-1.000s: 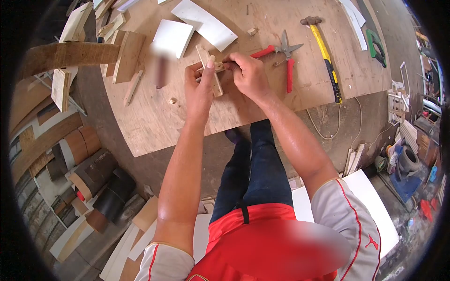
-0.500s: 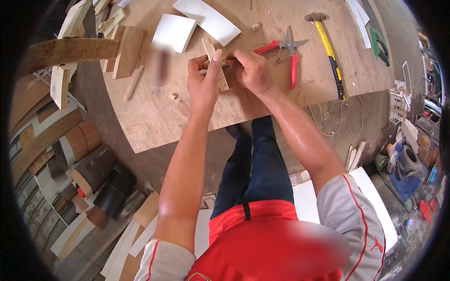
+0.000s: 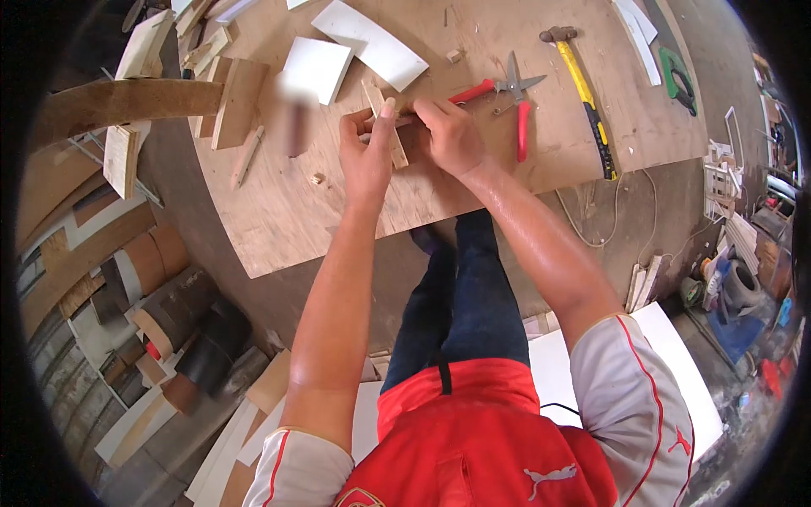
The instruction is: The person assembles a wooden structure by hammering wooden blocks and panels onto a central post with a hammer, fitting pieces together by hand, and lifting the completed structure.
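My left hand (image 3: 368,156) is closed on a thin wooden strip (image 3: 399,154), with the thumb along its face. The strip is tilted just above the plywood tabletop (image 3: 287,211). My right hand (image 3: 454,139) is at the strip's right side, thumb and fingers pinched together. A small piece seems to cross the strip between my hands, but the fingers hide most of it. To the right lie red-handled snips (image 3: 523,131) with their blades spread. Beyond them is a hammer (image 3: 583,80) with a yellow and black handle.
White boards (image 3: 372,46) lie past my hands. Wooden blocks (image 3: 241,103) and a curved wooden piece (image 3: 135,101) are at the left. A pencil-like stick (image 3: 247,157) and a small wood bit (image 3: 318,178) lie nearer. A green-handled saw (image 3: 678,83) is far right.
My right hand has shifted slightly downward, and its fingers have turned a little beside the strip. My left hand keeps its hold. The view has tilted slightly.
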A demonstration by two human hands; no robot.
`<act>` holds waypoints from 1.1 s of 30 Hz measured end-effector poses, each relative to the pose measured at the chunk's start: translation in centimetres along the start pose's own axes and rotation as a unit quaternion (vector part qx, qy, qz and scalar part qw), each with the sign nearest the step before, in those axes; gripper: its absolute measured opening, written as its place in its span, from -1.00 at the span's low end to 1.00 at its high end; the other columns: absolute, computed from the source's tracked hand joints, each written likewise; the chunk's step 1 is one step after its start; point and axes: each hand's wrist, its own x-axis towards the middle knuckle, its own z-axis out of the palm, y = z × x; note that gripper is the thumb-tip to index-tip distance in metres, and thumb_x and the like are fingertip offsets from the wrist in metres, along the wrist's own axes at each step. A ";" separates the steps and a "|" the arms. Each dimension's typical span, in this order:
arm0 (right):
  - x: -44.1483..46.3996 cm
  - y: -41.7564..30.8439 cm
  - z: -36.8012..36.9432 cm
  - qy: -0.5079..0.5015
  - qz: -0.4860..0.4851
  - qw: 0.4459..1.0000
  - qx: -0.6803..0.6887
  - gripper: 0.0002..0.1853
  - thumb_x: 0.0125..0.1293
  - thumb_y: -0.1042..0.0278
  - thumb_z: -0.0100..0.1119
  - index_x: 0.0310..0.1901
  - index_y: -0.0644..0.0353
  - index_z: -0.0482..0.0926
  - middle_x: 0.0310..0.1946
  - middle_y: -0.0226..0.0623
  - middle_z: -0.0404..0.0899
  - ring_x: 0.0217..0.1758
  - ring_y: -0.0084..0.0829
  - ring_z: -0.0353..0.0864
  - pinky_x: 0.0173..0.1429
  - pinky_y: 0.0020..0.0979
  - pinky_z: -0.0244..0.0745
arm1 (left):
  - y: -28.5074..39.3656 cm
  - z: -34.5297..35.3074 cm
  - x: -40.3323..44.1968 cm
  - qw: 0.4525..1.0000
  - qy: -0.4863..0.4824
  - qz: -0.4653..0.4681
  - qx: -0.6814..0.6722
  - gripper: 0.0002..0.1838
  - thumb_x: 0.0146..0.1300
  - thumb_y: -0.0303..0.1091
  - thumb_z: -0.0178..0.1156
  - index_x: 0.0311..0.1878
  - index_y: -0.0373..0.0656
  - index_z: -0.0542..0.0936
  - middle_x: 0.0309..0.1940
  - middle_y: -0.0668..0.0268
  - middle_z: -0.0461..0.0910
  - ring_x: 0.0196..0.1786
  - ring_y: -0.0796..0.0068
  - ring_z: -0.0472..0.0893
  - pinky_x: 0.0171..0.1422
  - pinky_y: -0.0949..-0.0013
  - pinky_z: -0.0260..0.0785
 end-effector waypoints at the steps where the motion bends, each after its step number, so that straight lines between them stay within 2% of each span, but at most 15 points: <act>1: -0.2 -0.1 -0.1 -0.004 0.011 1.000 0.004 -0.73 0.16 0.68 0.18 -0.09 0.24 0.57 -0.27 -0.09 0.65 -0.20 0.01 0.67 -0.17 -0.11 0.58 | -0.1 0.0 0.0 1.000 -0.002 -0.003 -0.006 -0.34 0.34 0.12 0.39 0.11 -0.36 0.51 -0.19 0.24 0.57 -0.25 0.57 0.50 -0.22 0.45 0.39; 5: -0.5 -0.8 -0.3 0.057 0.002 0.996 0.066 -0.63 0.22 0.66 0.23 0.08 0.22 0.60 -0.15 -0.11 0.70 -0.16 -0.01 0.70 -0.12 -0.13 0.60 | -0.6 -0.2 0.2 1.000 -0.008 -0.015 -0.025 -0.34 0.35 0.13 0.39 0.11 -0.35 0.51 -0.17 0.24 0.57 -0.22 0.56 0.50 -0.18 0.46 0.39; 8: -1.1 -1.4 -1.5 0.057 0.015 0.995 0.078 -0.59 0.26 0.58 0.32 0.17 0.18 0.61 -0.09 -0.13 0.72 -0.13 -0.05 0.71 -0.07 -0.17 0.61 | -0.5 -0.2 0.0 0.999 -0.011 -0.025 -0.024 -0.32 0.35 0.16 0.37 0.13 -0.33 0.51 -0.16 0.23 0.58 -0.19 0.52 0.51 -0.15 0.42 0.41; 11: -0.9 -0.4 -5.9 0.103 -0.012 0.992 -0.070 -0.64 0.37 0.24 0.35 0.14 0.16 0.60 -0.10 -0.10 0.68 -0.04 -0.04 0.66 0.03 -0.07 0.53 | -0.7 -0.2 0.0 1.000 -0.001 -0.026 0.004 -0.29 0.34 0.21 0.35 0.16 -0.31 0.51 -0.15 0.20 0.58 -0.17 0.48 0.53 -0.11 0.37 0.42; 12: -0.9 0.3 -8.0 0.113 0.060 0.979 -0.158 -0.60 0.36 0.14 0.36 0.13 0.15 0.60 -0.09 -0.10 0.67 0.00 -0.03 0.63 0.08 -0.02 0.50 | -0.8 -0.1 0.1 1.000 0.003 -0.024 0.015 -0.28 0.34 0.22 0.35 0.17 -0.31 0.51 -0.14 0.19 0.59 -0.17 0.46 0.53 -0.10 0.35 0.43; 13: -1.1 1.2 -10.2 0.123 0.131 0.953 -0.243 -0.55 0.35 0.03 0.38 0.12 0.13 0.60 -0.07 -0.11 0.66 0.04 -0.02 0.61 0.13 0.02 0.48 | -0.7 0.0 0.0 1.000 -0.004 -0.022 -0.006 -0.26 0.33 0.25 0.34 0.17 -0.31 0.51 -0.12 0.16 0.59 -0.15 0.44 0.54 -0.09 0.33 0.44; 15: -2.2 5.7 -13.9 0.138 0.176 0.848 -0.481 -0.50 0.35 -0.10 0.34 0.09 0.13 0.60 -0.06 -0.11 0.63 0.06 0.02 0.58 0.19 0.11 0.42 | -0.8 0.2 0.1 1.000 -0.001 -0.025 -0.005 -0.28 0.33 0.23 0.35 0.16 -0.30 0.52 -0.13 0.18 0.60 -0.17 0.45 0.54 -0.10 0.34 0.44; 17: -3.2 7.4 -16.1 0.086 0.306 0.798 -0.512 -0.54 0.41 -0.06 0.28 0.08 0.16 0.58 -0.04 -0.11 0.62 0.08 0.01 0.57 0.16 0.08 0.46 | -0.8 -0.1 0.1 1.000 0.002 -0.023 0.002 -0.30 0.34 0.22 0.35 0.16 -0.30 0.53 -0.15 0.20 0.61 -0.19 0.46 0.55 -0.11 0.34 0.43; 20: -4.3 10.1 -17.5 0.032 0.305 0.814 -0.493 -0.58 0.47 -0.02 0.21 0.06 0.20 0.57 -0.03 -0.06 0.61 0.08 0.03 0.60 0.11 0.07 0.49 | -0.9 0.0 0.2 1.000 0.002 -0.011 0.001 -0.32 0.35 0.20 0.35 0.15 -0.30 0.54 -0.18 0.23 0.62 -0.22 0.49 0.55 -0.12 0.36 0.43; 23: -3.2 7.7 -17.6 0.056 0.366 0.829 -0.419 -0.65 0.53 0.08 0.14 0.03 0.24 0.57 -0.05 -0.04 0.62 0.02 0.07 0.62 0.07 0.08 0.51 | -1.7 0.1 0.4 1.000 0.005 -0.003 -0.006 -0.33 0.36 0.19 0.34 0.14 -0.30 0.55 -0.20 0.25 0.62 -0.24 0.51 0.54 -0.13 0.37 0.42; 26: -4.4 5.1 -17.8 0.031 0.337 0.907 -0.249 -0.69 0.56 0.22 0.12 0.12 0.28 0.57 0.04 0.00 0.65 0.03 0.08 0.65 0.13 0.02 0.53 | -1.7 0.1 0.4 1.000 0.006 -0.004 0.002 -0.34 0.37 0.19 0.33 0.14 -0.30 0.55 -0.21 0.24 0.62 -0.23 0.51 0.55 -0.14 0.38 0.42; 28: -5.2 0.0 -16.0 0.105 0.233 0.964 -0.076 -0.63 0.56 0.34 0.11 0.31 0.24 0.56 0.11 0.04 0.67 0.13 0.05 0.66 0.23 -0.10 0.52 | -1.7 0.0 0.4 1.000 0.007 0.000 0.012 -0.34 0.37 0.19 0.33 0.14 -0.30 0.55 -0.21 0.25 0.62 -0.23 0.51 0.55 -0.14 0.38 0.42; 30: -6.7 -3.9 -14.4 0.055 0.259 0.963 0.058 -0.51 0.54 0.42 0.13 0.46 0.13 0.47 0.15 0.08 0.67 0.10 -0.04 0.70 0.21 -0.27 0.54 | -1.1 0.1 0.1 1.000 0.012 -0.007 0.013 -0.34 0.38 0.19 0.33 0.13 -0.31 0.55 -0.22 0.25 0.62 -0.22 0.52 0.55 -0.14 0.37 0.43; 32: -8.1 -6.1 -12.2 0.030 0.175 0.982 0.059 -0.46 0.52 0.44 0.17 0.50 0.01 0.45 -0.08 0.05 0.71 -0.14 -0.10 0.71 -0.01 -0.30 0.57 | -1.1 0.1 0.1 1.000 0.013 -0.007 0.010 -0.34 0.38 0.19 0.33 0.13 -0.31 0.54 -0.23 0.25 0.62 -0.22 0.53 0.55 -0.14 0.38 0.43; 33: -8.5 -6.5 -11.4 0.014 0.177 0.983 0.054 -0.46 0.51 0.44 0.18 0.50 -0.01 0.45 -0.15 0.03 0.68 -0.21 -0.11 0.68 -0.08 -0.28 0.55 | -1.3 0.1 0.3 1.000 0.013 -0.005 0.006 -0.34 0.38 0.19 0.32 0.13 -0.31 0.54 -0.23 0.25 0.62 -0.22 0.53 0.55 -0.15 0.38 0.43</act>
